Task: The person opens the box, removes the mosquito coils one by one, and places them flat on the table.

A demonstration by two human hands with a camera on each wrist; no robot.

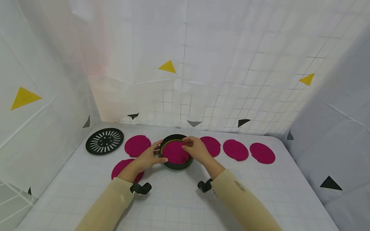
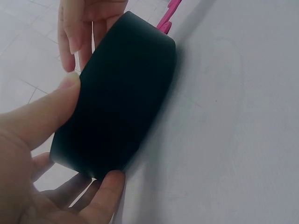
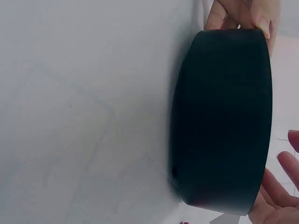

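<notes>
Bowl (image 1: 177, 166): in left fingers (image 1: 161, 160) | Disc (image 1: 174, 154): inside, by right fingers (image 1: 188, 149)

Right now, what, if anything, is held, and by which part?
The left hand holds the dark container by its side, thumb at the rim. Whether the right hand grips the magenta spiral inside cannot be told.

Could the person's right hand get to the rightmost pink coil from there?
Probably yes: between the right hand and the rightmost pink coil lie only two flat coils, with nothing upright blocking the way.
</notes>
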